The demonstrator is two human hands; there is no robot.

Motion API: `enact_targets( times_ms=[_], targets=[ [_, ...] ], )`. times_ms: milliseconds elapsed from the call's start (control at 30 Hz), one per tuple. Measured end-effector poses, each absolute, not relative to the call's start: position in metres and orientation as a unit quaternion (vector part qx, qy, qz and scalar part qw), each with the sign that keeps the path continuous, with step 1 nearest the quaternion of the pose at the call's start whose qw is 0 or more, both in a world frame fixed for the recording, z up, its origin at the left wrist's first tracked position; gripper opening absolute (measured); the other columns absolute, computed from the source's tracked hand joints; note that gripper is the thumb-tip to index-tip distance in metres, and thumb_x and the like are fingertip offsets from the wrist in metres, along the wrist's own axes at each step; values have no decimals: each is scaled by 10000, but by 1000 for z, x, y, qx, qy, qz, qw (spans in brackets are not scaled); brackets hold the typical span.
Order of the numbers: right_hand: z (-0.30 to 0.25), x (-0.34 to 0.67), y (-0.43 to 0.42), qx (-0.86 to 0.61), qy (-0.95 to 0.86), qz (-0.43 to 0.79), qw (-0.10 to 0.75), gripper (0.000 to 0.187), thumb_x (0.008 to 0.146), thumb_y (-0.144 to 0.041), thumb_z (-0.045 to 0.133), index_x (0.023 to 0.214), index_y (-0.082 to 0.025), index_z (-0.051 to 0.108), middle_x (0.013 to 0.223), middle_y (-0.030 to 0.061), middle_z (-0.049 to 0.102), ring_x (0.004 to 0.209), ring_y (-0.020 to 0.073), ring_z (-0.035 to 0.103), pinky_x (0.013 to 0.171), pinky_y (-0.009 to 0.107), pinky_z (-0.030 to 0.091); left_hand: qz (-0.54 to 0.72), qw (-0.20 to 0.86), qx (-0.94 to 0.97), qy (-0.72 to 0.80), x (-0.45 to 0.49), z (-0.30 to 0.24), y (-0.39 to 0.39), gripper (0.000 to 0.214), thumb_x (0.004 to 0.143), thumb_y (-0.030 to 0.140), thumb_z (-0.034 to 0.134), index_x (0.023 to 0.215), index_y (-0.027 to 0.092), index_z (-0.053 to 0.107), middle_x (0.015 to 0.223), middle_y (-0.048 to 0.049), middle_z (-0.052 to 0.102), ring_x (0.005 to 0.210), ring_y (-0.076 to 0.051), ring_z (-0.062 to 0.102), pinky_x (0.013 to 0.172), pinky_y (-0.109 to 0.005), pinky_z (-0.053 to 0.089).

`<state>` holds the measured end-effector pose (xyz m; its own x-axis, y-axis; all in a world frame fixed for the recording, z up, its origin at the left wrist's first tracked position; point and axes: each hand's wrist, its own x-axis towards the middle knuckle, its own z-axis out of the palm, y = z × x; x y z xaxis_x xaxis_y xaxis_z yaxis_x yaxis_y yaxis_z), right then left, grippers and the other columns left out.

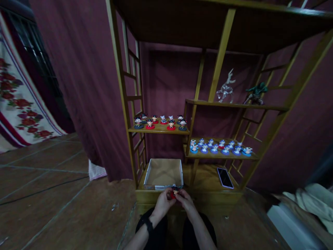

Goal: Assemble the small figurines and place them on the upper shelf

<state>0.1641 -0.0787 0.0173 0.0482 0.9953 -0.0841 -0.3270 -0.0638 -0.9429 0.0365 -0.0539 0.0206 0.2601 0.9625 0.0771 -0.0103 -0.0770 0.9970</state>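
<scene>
Between my two hands, just in front of the bottom shelf, is a small figurine [176,191] with dark hair and a red base. The fingers of my left hand [165,203] close on its left side, by the red part. My right hand [186,200] pinches it from the other side. Right behind the hands stands an open cardboard box [163,172] with white outer walls and a brown inside; no items show in it. Similar figurines on red and dark bases, among them a red-based figurine [171,125], line the left shelf [158,131] above.
On the right shelf [221,156] several blue and purple figurines stand in rows. A clear deer ornament [225,91] and a dark green statuette [257,93] occupy the upper shelf. A phone [225,177] lies at the bottom right. A curtain [85,86] hangs left.
</scene>
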Motion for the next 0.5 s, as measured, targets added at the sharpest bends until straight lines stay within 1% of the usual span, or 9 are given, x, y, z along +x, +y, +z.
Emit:
enact_targets(
  times_ms=[67,133,233,333,367,433,500],
  targets=[
    [18,164,-81,-434,-381,581,574,331,512,-489,725,727,-248,657,724,9,645,710,217,594,619,332,457,461,561,555,406,32,25,-58,311,505,159,708,787,185,580,753,-30,655,687,-166,609,673,-277,471],
    [19,164,-83,-424,-387,588,570,322,532,-488,715,742,-250,662,745,15,651,704,206,598,624,325,457,467,583,533,397,26,35,-62,298,504,188,726,764,181,580,739,-28,655,688,-166,613,683,-279,469],
    [18,165,-84,-439,-367,601,558,344,531,-478,720,788,-258,661,775,17,661,635,169,591,592,303,456,484,593,506,397,14,63,-63,311,508,223,748,771,174,591,804,-48,670,757,-171,625,750,-282,459],
    [15,167,-83,-467,-338,599,556,377,503,-465,739,800,-249,655,771,15,666,623,148,590,584,281,463,517,585,493,384,0,115,-54,342,548,276,740,840,167,598,908,-76,670,848,-180,623,803,-293,447],
    [14,167,-82,-473,-333,596,556,389,494,-466,744,800,-242,654,767,15,667,624,144,591,585,275,467,525,580,496,377,-4,137,-50,366,522,270,758,831,158,598,906,-81,672,854,-184,622,808,-295,447],
    [11,166,-80,-479,-326,595,557,422,471,-475,751,797,-225,653,753,15,668,614,138,593,579,265,471,547,553,521,352,-11,184,-39,411,513,255,768,867,146,590,926,-89,668,864,-181,618,828,-301,440],
    [9,166,-79,-478,-320,597,559,449,457,-490,752,795,-213,652,742,16,669,602,133,593,574,260,475,578,512,545,327,-15,233,-26,440,535,249,757,921,149,569,941,-81,661,862,-172,615,830,-309,437]
  ],
)
